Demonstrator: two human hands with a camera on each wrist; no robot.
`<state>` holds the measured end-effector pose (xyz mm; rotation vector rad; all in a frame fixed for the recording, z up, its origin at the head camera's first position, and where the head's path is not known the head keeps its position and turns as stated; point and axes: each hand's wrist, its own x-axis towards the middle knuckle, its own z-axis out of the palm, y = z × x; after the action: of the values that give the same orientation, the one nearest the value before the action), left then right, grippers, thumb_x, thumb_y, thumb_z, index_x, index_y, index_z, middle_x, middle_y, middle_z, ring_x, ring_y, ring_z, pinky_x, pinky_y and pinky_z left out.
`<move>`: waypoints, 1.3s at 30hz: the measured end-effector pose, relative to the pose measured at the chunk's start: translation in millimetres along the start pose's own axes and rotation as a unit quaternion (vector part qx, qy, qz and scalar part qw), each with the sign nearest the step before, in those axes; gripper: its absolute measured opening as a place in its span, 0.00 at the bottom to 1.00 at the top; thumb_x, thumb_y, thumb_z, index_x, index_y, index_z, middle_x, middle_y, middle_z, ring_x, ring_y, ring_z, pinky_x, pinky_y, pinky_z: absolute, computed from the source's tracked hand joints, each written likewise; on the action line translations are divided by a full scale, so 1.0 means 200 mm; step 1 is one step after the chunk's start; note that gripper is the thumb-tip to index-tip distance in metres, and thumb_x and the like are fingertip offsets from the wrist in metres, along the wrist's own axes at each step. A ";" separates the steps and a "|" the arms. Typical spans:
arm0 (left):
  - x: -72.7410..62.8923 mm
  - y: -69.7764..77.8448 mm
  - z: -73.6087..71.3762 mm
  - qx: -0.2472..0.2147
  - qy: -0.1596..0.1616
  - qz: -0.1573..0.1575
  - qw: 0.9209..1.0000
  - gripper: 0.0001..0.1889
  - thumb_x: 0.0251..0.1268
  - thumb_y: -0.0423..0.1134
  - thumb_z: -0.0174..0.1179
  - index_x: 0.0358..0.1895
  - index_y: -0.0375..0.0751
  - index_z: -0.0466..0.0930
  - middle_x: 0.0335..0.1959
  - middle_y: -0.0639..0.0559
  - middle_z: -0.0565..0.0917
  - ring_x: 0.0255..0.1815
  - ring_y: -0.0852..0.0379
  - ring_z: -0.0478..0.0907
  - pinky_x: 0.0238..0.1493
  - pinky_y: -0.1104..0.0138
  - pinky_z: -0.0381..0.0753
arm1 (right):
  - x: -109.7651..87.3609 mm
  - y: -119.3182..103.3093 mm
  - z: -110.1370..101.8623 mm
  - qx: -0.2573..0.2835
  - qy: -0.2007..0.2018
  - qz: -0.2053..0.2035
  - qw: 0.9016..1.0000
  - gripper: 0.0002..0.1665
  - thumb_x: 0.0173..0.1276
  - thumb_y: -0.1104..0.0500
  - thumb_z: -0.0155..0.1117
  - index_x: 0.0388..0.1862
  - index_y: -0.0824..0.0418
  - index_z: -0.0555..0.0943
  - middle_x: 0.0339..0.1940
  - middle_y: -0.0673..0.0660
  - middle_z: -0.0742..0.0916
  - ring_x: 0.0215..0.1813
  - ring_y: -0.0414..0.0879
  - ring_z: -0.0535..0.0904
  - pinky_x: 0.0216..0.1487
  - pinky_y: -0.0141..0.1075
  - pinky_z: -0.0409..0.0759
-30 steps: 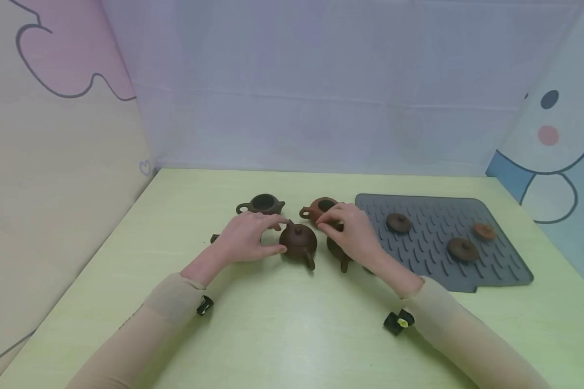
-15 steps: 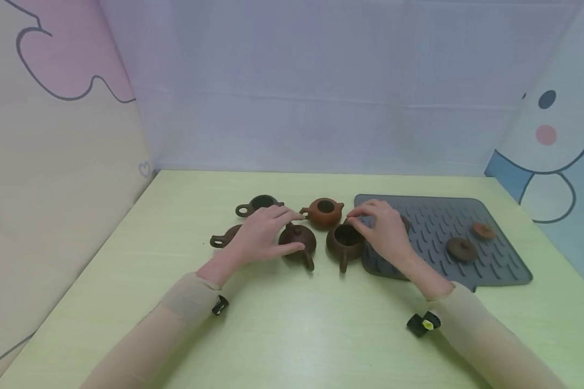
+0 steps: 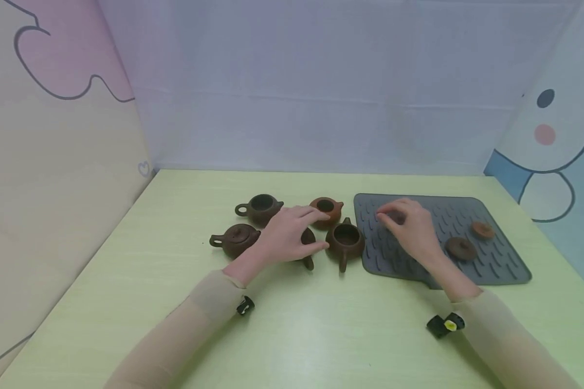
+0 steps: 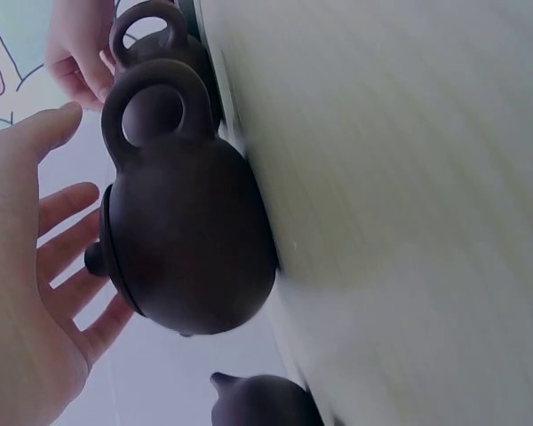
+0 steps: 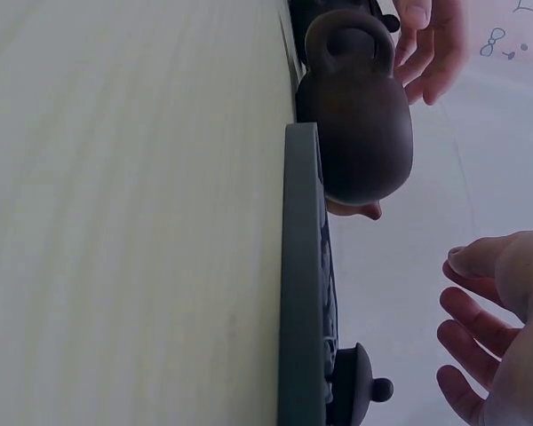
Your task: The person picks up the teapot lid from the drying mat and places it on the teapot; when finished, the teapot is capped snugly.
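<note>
My left hand [image 3: 289, 235] hovers with spread fingers over a dark brown lidded teapot [image 3: 308, 237], partly hiding it. In the left wrist view its fingers lie beyond the knob of this teapot [image 4: 191, 231]. To the right, a brown teapot without a lid [image 3: 354, 249] stands beside the grey ridged mat [image 3: 382, 265], handle toward me. Above the mat's left part is my right hand [image 3: 413, 229], fingers loosely bent, thumb apart from them. A dark lid [image 3: 397, 217] shows through that gap. The right wrist view shows nothing between the fingers.
Behind stand a dark lidless teapot [image 3: 259, 216] and a reddish lidless one [image 3: 334, 217]. Another lidded teapot [image 3: 234, 241] is at the left. On the mat lie a dark brown lid [image 3: 461, 249] and a reddish lid [image 3: 483, 230]. A pale curtain [image 3: 272, 129] hangs behind the table.
My right hand has left the lidless brown teapot and moved right over the mat. The left hand has shifted right across the lidded teapot, uncovering the one at the left.
</note>
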<state>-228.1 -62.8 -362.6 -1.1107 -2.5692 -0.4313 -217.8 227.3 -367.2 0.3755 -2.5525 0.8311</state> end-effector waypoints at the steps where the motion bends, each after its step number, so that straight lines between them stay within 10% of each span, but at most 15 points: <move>1: 0.01 0.01 0.00 0.001 -0.006 -0.004 1.000 0.29 0.61 0.62 0.64 0.62 0.53 0.78 0.59 0.58 0.83 0.58 0.54 0.81 0.59 0.54 0.77 | 0.00 0.01 -0.01 0.000 -0.003 0.005 1.000 0.07 0.68 0.60 0.67 0.43 0.59 0.87 0.44 0.60 0.87 0.43 0.56 0.80 0.41 0.49 0.79; 16: 0.06 0.06 0.02 0.025 -0.075 -0.038 0.996 0.34 0.63 0.62 0.61 0.70 0.54 0.70 0.65 0.52 0.80 0.61 0.51 0.80 0.59 0.53 0.77 | 0.01 0.14 -0.10 -0.053 -0.062 0.074 0.994 0.26 0.71 0.61 0.62 0.68 0.63 0.74 0.63 0.70 0.79 0.58 0.66 0.77 0.53 0.61 0.76; 39: 0.10 0.09 0.05 0.036 -0.117 -0.064 0.990 0.30 0.60 0.63 0.63 0.64 0.55 0.77 0.63 0.56 0.81 0.63 0.53 0.79 0.59 0.54 0.77 | 0.01 0.19 -0.10 -0.095 -0.118 0.127 0.980 0.16 0.73 0.59 0.59 0.54 0.64 0.82 0.55 0.71 0.81 0.54 0.66 0.79 0.45 0.57 0.77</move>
<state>-229.4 -33.8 -360.1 -1.0310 -2.8461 -0.2484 -228.0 268.6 -369.8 0.0928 -2.9170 0.6504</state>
